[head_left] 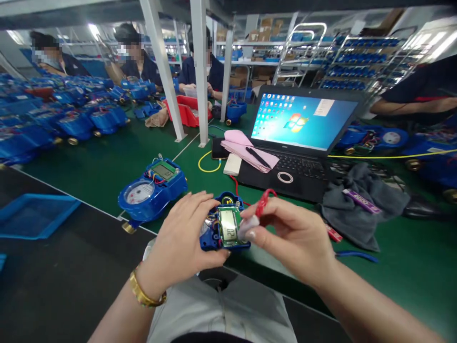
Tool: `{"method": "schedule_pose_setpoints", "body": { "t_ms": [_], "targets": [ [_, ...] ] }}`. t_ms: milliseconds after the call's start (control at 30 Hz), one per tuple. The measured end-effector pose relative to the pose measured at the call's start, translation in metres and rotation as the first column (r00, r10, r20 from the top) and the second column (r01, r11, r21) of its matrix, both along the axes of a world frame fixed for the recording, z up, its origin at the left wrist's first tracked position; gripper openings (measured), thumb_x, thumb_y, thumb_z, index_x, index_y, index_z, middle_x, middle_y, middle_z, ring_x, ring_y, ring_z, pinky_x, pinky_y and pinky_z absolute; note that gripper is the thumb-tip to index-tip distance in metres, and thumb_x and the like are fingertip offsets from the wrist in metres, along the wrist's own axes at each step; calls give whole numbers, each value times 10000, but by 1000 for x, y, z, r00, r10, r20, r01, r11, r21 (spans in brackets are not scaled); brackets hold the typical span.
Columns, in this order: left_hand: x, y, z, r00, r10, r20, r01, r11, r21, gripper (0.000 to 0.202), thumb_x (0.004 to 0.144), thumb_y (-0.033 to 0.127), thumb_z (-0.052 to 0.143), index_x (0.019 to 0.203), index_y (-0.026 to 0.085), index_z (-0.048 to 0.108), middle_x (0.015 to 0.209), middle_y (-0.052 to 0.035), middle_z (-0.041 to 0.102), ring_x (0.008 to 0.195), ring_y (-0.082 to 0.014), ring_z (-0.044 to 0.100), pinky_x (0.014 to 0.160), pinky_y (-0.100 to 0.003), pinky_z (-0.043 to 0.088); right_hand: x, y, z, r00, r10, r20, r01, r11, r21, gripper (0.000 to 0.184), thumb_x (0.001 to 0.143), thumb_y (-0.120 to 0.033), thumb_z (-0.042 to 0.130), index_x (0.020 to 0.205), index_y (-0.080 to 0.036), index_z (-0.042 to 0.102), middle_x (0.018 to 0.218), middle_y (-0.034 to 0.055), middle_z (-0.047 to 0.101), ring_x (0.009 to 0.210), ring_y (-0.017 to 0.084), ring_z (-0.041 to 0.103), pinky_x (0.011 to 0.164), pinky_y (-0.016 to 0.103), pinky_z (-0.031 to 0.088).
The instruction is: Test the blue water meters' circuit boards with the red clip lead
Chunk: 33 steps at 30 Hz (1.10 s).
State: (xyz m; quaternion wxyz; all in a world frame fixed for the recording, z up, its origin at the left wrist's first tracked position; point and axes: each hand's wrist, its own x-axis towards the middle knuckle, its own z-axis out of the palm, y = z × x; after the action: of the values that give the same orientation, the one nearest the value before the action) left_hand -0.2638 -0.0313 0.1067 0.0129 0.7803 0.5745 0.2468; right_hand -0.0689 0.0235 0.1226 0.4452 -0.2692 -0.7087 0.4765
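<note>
My left hand (180, 238) is wrapped round a blue water meter (243, 245) at the near edge of the bench, its fingers over the top and thumb along the near side. The meter is uncovered, with a circuit board and a lit display (228, 225) showing digits; wires run beside it. My right hand (300, 238) pinches a small whitish piece with a twisted red cord (263, 202) at the board's right edge. Whether the piece touches the board I cannot tell. A second water meter (143, 197), also uncovered, lies to the left of my left hand.
Beyond my right hand stands an open laptop (291, 128) with pink paper (246, 150) and a pen on it. A grey cloth (360, 205) and blue-handled pliers (357, 256) lie right. White posts (202, 71) rise ahead; many meters (71, 119) fill the left. Several people work nearby.
</note>
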Motion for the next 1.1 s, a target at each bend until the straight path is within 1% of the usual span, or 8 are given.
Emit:
{"method": "schedule_pose_setpoints", "body": {
  "t_ms": [67,133,300,433,533,633,800,1100],
  "targets": [
    [3,-3,-1,1000,0,3,0,1000,15,653,609,384,681,1196,207,460,1282,-111,534,1207,-302,478,1064,-491,350,-4,-6,-3,995,24,101,-37,991,130,66,777,-190,700,825,-202,656,808,33,708,700,166,649,649,269,526],
    [6,-5,-2,1000,1,7,-1,1000,23,651,598,390,686,1183,205,467,1259,-111,549,1177,-302,500,1050,-487,365,-3,-6,-6,990,7,142,-34,982,185,62,788,-192,694,838,-199,659,800,29,710,693,161,650,647,256,522],
    [8,-4,-2,1000,-3,20,2,999,42,648,597,411,694,1165,176,490,1232,-113,562,1142,-284,514,1033,-452,385,-1,0,-9,974,33,223,-73,982,174,63,801,-203,682,856,-188,657,786,28,710,684,155,660,633,234,522],
    [8,-3,-1,999,-4,34,3,999,41,589,630,402,656,1146,152,519,1212,-116,571,1124,-274,521,1017,-446,394,-2,2,-6,963,80,256,-131,973,188,106,798,-112,640,883,-175,647,802,22,707,680,136,661,625,210,525],
    [8,-4,-2,999,-2,40,-1,998,62,572,642,392,635,1143,132,540,1213,-115,572,1132,-260,517,1023,-423,389,-3,4,-4,959,105,263,-163,964,212,132,794,-72,626,874,-176,641,830,27,704,724,140,664,655,216,531],
    [8,-4,-2,999,11,41,-14,998,68,582,631,380,634,1147,124,552,1218,-113,574,1140,-254,514,1032,-411,382,-3,4,-3,966,99,237,-162,951,263,115,786,-78,651,847,-175,634,821,28,696,740,144,657,675,224,526],
    [7,-3,-2,999,17,41,-19,998,56,579,617,376,635,1133,120,573,1211,-113,582,1136,-258,520,1031,-415,387,-3,3,-5,963,96,253,-170,942,289,141,779,-69,662,881,-163,634,786,6,694,698,110,654,649,172,506],
    [8,-1,-1,999,17,46,-20,998,53,576,607,359,634,1125,114,578,1203,-117,590,1124,-260,532,1021,-419,401,-2,5,-4,951,120,285,-212,924,319,112,790,-78,637,867,-161,634,774,17,694,679,126,654,620,201,507]
  ]
}}
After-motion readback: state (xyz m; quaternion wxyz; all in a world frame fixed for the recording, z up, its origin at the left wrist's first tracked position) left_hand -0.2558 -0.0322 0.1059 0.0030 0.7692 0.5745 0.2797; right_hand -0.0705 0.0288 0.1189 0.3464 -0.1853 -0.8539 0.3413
